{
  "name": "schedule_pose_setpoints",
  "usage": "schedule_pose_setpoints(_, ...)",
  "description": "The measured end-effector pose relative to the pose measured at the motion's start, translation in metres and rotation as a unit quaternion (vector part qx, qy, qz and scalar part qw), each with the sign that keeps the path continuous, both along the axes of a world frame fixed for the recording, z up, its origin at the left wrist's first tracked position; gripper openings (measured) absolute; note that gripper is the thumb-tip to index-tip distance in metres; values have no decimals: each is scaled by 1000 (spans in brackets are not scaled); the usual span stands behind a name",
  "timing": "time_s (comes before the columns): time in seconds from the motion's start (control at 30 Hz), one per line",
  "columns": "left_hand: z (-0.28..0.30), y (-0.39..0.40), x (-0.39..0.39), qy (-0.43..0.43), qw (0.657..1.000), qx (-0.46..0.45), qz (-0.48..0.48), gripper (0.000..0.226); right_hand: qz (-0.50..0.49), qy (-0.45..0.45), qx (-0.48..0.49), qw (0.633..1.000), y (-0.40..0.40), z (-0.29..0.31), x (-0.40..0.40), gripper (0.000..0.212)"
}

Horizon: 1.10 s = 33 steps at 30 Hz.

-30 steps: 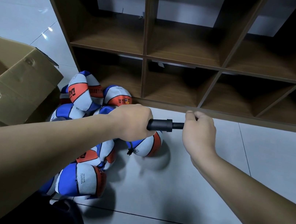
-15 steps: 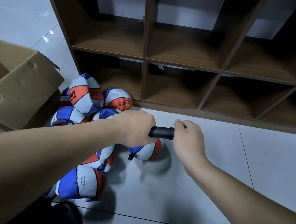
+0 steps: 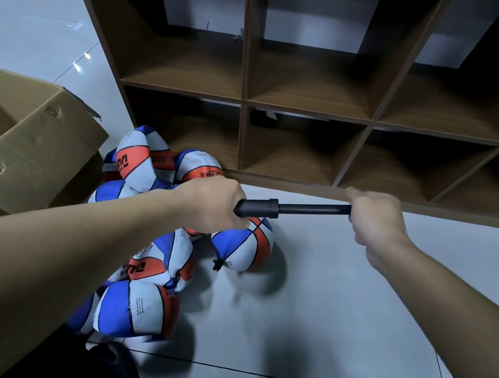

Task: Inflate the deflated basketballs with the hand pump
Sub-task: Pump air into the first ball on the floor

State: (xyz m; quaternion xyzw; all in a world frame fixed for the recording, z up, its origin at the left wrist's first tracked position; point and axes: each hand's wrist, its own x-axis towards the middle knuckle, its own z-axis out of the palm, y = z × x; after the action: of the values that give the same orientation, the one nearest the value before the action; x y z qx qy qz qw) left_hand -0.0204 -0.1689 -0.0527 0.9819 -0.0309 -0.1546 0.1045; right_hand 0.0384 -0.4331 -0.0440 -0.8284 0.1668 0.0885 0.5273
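The left hand [image 3: 216,205] wraps the black plastic pump [image 3: 290,209] barrel to steady it; the right hand [image 3: 376,220] grips the handle end, rod drawn out toward 3 o'clock, likely for a stroke. Just below, at 6 o'clock of the pump, the rounder ball [image 3: 244,244] sits on the floor [image 3: 352,317], a black fitting at its side. Crumpled, pebbled blue-white-orange balls [image 3: 139,311] heap at 8 o'clock, beside the cardboard box [image 3: 22,142].
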Motion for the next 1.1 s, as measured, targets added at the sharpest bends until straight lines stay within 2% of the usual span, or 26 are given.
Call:
schedule_pose_setpoints(0.1,-2,-6,-1,1,1000,17,-16,31,-17,-10,6,1000,1,-3,-2,26)
schedule_pose_setpoints(0.3,-6,-6,-3,-15,999,33,-3,35,-42,-70,-27,996,17,-5,-16,43)
schedule_pose_setpoints(0.6,0,-18,-6,-36,999,18,-12,40,31,-102,-62,992,39,-13,-32,41)
schedule_pose_setpoints(0.83,-10,-28,-11,-26,999,-5,-31,47,105,-139,-92,980,49,-20,-55,50)
schedule_pose_setpoints(1.1,-7,-34,-11,-38,998,-10,-44,45,115,-124,-89,982,54,-22,-55,46)
